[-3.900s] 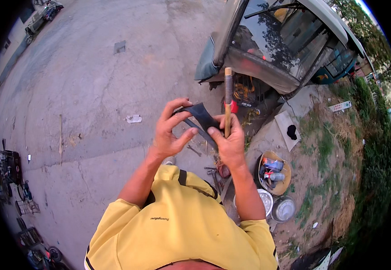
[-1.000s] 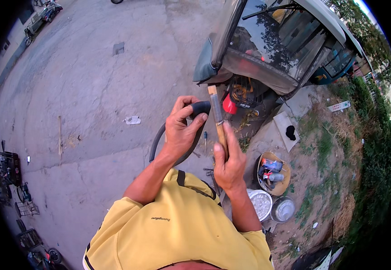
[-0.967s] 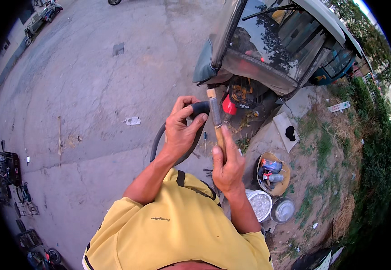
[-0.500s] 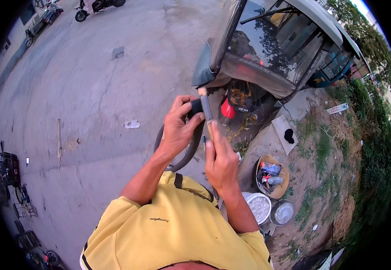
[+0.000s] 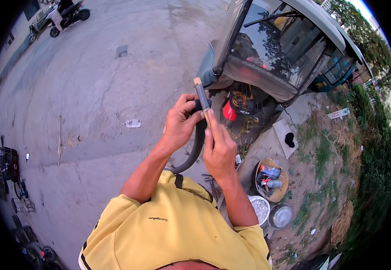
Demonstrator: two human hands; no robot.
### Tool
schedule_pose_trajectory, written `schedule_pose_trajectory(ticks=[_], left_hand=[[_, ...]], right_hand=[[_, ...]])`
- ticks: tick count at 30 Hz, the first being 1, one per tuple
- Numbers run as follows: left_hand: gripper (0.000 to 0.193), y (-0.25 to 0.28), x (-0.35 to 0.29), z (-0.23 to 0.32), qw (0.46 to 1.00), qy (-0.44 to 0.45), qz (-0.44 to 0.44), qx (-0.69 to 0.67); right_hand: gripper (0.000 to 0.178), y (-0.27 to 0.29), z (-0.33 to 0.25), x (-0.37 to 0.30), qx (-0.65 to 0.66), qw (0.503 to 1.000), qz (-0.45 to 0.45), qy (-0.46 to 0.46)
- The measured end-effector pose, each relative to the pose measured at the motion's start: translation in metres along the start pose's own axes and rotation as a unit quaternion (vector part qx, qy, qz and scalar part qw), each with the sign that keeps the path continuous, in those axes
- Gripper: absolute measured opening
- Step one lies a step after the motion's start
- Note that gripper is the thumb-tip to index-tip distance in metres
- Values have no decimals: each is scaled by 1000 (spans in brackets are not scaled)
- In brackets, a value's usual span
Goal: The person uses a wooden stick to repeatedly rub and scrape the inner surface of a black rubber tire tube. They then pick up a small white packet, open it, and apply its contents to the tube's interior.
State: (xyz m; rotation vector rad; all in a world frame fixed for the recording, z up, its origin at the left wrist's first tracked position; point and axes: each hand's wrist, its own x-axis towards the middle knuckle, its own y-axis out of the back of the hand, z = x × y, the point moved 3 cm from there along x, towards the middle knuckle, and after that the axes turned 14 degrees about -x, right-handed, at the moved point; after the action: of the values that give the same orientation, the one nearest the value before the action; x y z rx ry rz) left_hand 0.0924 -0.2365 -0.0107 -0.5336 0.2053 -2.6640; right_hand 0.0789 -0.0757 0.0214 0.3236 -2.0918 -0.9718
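Observation:
A black rubber inner tube (image 5: pixel 197 146) hangs in a curve from my left hand (image 5: pixel 179 123), whose thumb and fingers pinch its folded upper end. My right hand (image 5: pixel 220 153) is closed round the thin wooden handle of a grey file-like stick (image 5: pixel 202 94) with a pale wooden tip. The stick lies against or just over the pinched rubber, its tip pointing away from me. Between the two hands, part of the tube is covered by my fingers and the stick; whether they touch there I cannot tell.
Ahead right stands a covered three-wheeler (image 5: pixel 231 63) with a red object (image 5: pixel 229 110) beneath its front. Beside my right arm are a tan basin (image 5: pixel 286 184) of bottles, a white bucket (image 5: pixel 259 209) and a metal pot (image 5: pixel 280 216). Hand tools (image 5: pixel 211 183) lie near my body.
The grey stick has slid a little away from me and to the left across the rubber. Far off at the upper left, a scooter has moved left and into fuller view.

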Motion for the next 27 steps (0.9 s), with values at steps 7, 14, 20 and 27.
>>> schedule_pose_trajectory(ticks=[7,14,20,27], left_hand=[[18,-4,4,-3,999,12,23,-23],[19,-4,6,-3,1000,7,7,-2],[22,-13,5,-10,1000,-15,17,-3],[18,-10,1,-3,999,-15,20,31]], right_hand=[[58,1,5,-27,1,1000,1,14],[50,12,12,16,85,992,95,8],[54,8,1,-10,34,999,1,1],[56,10,3,-16,17,1000,-25,-4]])
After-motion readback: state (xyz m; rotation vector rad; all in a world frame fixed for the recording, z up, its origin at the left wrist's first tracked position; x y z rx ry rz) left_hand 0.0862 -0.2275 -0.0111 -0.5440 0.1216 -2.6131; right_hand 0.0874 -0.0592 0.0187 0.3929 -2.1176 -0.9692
